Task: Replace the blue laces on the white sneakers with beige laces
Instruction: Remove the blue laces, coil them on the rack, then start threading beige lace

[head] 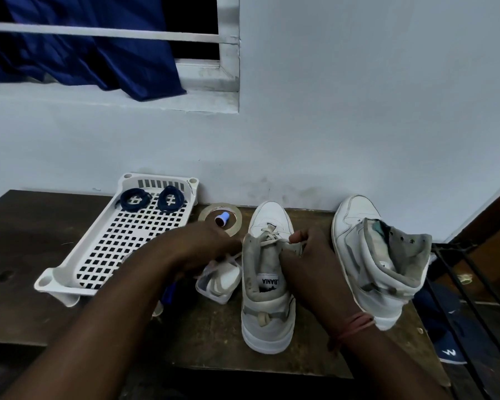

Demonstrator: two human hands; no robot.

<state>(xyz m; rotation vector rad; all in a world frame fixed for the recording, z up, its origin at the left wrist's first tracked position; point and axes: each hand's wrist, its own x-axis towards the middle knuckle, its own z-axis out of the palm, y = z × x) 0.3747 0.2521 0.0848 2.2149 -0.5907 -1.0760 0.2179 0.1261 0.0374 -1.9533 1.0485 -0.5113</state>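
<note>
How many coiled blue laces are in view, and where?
2. Both lie at the far end of the white tray, side by side: the left blue coil and the right blue coil. No others are visible.

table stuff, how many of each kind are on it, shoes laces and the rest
white sneakers: 2
coiled blue laces: 2, both in the white tray
white tray: 1
beige lace being threaded: 1
tape roll: 1
small blue-capped item: 1
clear packet: 1
total: 9
</note>
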